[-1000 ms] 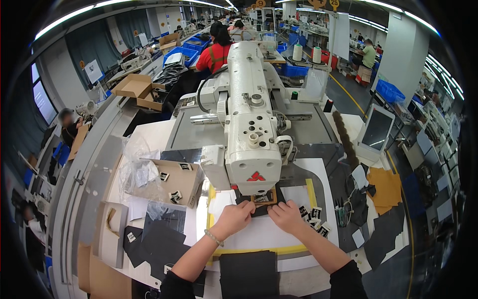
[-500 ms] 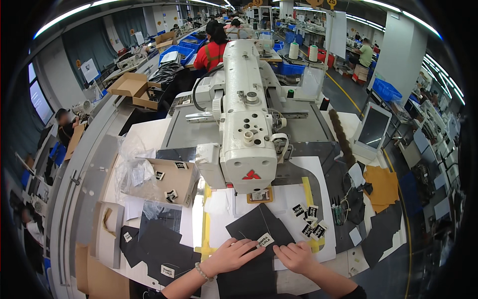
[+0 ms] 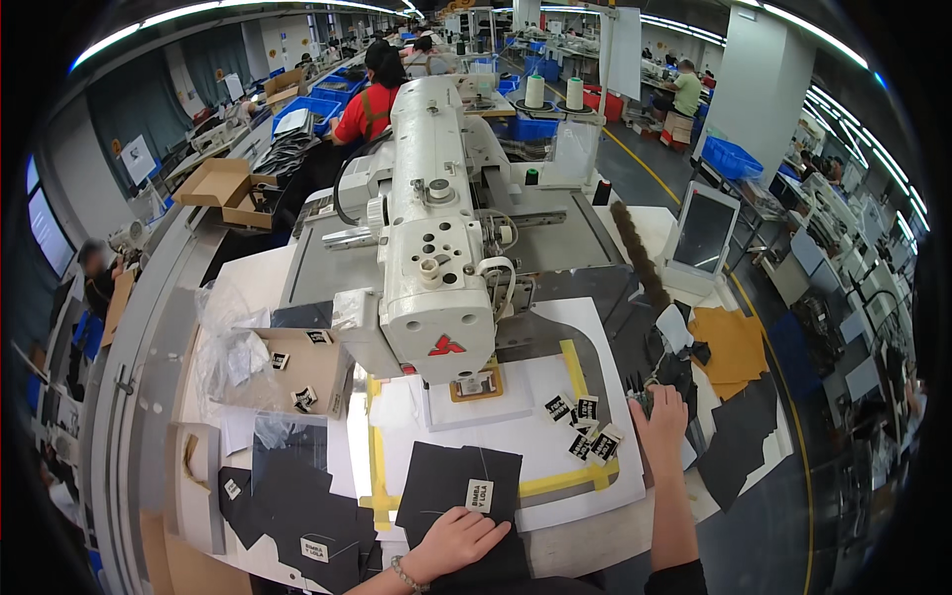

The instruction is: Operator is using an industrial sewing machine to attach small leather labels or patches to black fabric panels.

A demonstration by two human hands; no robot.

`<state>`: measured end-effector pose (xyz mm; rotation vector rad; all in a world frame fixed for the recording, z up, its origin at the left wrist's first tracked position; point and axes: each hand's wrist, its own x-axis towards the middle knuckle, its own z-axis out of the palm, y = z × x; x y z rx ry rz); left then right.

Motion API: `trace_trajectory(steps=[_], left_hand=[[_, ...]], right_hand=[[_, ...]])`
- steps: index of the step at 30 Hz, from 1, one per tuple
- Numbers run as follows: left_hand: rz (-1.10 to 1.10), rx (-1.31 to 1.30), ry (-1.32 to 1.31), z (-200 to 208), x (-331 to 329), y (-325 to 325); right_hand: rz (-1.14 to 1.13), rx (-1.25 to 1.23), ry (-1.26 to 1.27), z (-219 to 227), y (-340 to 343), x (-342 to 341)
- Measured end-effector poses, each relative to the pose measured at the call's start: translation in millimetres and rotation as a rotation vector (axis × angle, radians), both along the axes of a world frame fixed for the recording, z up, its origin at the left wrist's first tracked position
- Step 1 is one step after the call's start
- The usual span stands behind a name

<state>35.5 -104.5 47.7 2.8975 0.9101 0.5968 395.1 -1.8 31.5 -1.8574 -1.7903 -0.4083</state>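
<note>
Workshop floor (image 3: 617, 164) is stretching away behind your white sewing machine (image 3: 441, 248), while black cloth (image 3: 436, 481) with a pale label (image 3: 479, 496) is lying in front of it. Your left hand (image 3: 461, 540) is resting half-open on that cloth; your right hand (image 3: 661, 421) is curling at a small tool (image 3: 643, 399), can't tell if it's gripping.

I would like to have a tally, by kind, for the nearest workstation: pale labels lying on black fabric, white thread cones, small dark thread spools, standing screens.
Pale labels on black fabric: 3
White thread cones: 2
Small dark thread spools: 2
Standing screen: 1
Total: 8
</note>
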Motion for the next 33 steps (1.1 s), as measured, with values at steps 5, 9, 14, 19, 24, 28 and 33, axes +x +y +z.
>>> trace_trajectory(steps=[5, 9, 14, 19, 24, 28, 33], left_hand=[[0.02, -0.054, -0.081, 0.7, 5.4, -6.0], [0.023, -0.095, -0.125, -0.4, 5.0, -14.7], [-0.019, -0.022, -0.196, 11.7, 6.8, -16.2], [0.003, 0.023, -0.204, 20.9, 8.0, -16.4], [0.016, 0.034, -0.228, 20.2, 7.7, -18.0], [0.048, 0.036, -0.241, 24.3, 4.9, -17.1], [0.488, 0.007, -0.394, 37.3, -27.5, 12.6]], right_hand=[[-0.04, -0.169, -0.031, -22.2, 1.5, 11.6], [-0.004, -0.082, -0.017, -10.0, 6.2, -7.8], [0.489, -0.141, -0.108, 57.0, 3.5, -91.7], [0.778, 0.034, -0.343, 35.7, 24.2, -138.0], [0.906, 0.097, -0.432, 10.2, 35.4, -151.0], [0.912, 0.078, -0.402, 2.8, 36.7, -151.9], [0.87, 0.115, -0.342, 10.7, 34.7, -145.0]])
